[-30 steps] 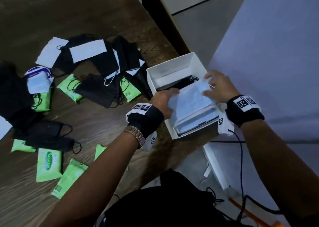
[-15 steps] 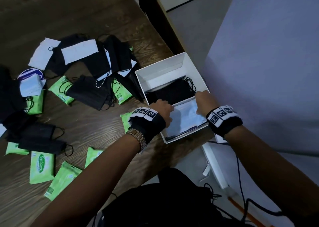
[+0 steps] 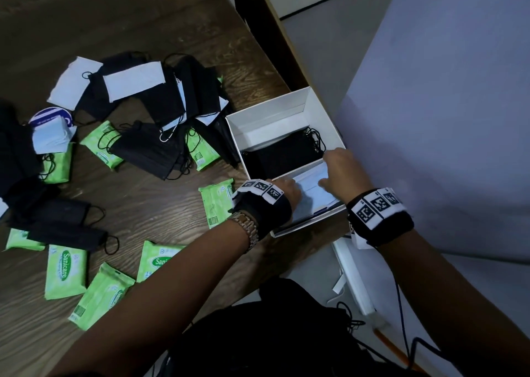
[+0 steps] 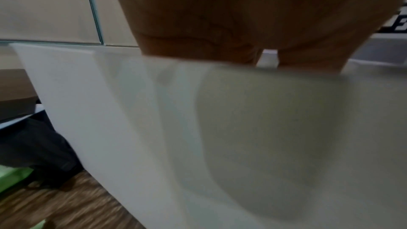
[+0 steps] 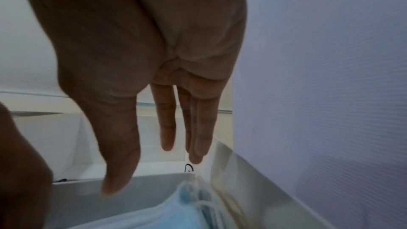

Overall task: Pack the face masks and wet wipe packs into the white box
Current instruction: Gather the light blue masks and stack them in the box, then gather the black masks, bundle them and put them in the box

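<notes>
The white box (image 3: 269, 109) stands open at the table's right edge, with black masks (image 3: 281, 154) lying in its far half. A stack of light blue masks (image 3: 315, 196) sits in the near half. My left hand (image 3: 286, 188) touches the stack's left end and my right hand (image 3: 338, 170) its right end. In the right wrist view my fingers (image 5: 167, 128) hang straight over the blue masks (image 5: 176, 212). In the left wrist view my palm (image 4: 220, 15) is above the box wall (image 4: 99, 111), which hides the fingertips. Green wet wipe packs (image 3: 216, 201) (image 3: 66, 270) lie on the table.
A heap of black masks (image 3: 160, 95) and white masks (image 3: 133, 81) covers the table's middle, with more green packs (image 3: 101, 144) among them. A grey panel (image 3: 430, 118) stands close on the right. Below the table edge lie a black bag (image 3: 272, 333) and a cable (image 3: 401, 305).
The stack of blue masks, held above the box a second ago, has come down into the box's near half. Both hands followed it down and moved closer together.
</notes>
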Tool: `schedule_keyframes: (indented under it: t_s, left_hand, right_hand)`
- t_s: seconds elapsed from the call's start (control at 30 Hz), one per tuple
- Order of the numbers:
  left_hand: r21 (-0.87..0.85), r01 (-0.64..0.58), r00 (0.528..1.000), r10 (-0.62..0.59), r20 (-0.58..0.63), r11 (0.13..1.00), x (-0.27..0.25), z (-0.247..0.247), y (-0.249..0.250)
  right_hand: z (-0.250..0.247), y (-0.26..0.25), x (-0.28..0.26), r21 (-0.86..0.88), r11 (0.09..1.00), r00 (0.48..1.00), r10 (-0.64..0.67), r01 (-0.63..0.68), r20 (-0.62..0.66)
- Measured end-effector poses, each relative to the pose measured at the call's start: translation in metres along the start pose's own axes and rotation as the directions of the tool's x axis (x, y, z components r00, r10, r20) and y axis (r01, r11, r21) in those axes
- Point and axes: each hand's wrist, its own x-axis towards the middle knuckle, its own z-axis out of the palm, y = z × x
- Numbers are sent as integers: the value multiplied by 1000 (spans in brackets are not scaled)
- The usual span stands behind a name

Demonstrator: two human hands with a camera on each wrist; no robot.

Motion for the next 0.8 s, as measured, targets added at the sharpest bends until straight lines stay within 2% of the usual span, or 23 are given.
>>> schedule_keyframes:
  t_s: [0.07, 0.1, 0.13, 0.23, 0.33, 0.4, 0.5, 0.6, 0.7, 0.8]
  left_hand:
    - [47, -11, 999, 9, 35, 999, 1, 0, 4]
    - [54, -22, 998, 19, 60, 998, 1, -2, 5]
    - [61, -29, 997, 25, 76, 998, 0, -5, 5]
    - [53, -69, 994, 64, 91, 996, 0, -7, 5]
    - [47, -87, 992, 82, 96, 995, 1, -8, 4]
    - [-39, -113, 992, 115, 54, 993, -5, -11, 3]
    - [-272, -126, 990, 103, -98, 954, -24, -23, -15]
    - [-470, -176, 953, 30, -301, 865, -51, -37, -55]
    - [-627, -142, 908, -152, -391, 766, -76, -43, -111]
    - [-751, -64, 828, -386, -408, 657, -94, -30, -170]
  right_hand:
    - [2, -4, -3, -46, 996, 997, -76, 76, -5]
    - [5, -6, -4, -85, 991, 994, -99, 103, 54]
    - [7, -9, -4, -139, 983, 983, -101, 123, 151]
    - [15, -15, -3, -266, 949, 909, -48, 171, 413]
    - [10, -18, -1, -284, 940, 870, -29, 191, 492]
    - [2, -19, -1, -285, 936, 855, -30, 206, 517]
    - [-16, -27, 2, -255, 944, 872, -60, 207, 486]
    - [-45, -59, 5, -196, 952, 908, -145, 237, 394]
    - [-59, -108, 17, -114, 950, 937, -258, 290, 235]
    - [-45, -166, 37, 21, 949, 944, -314, 314, 98]
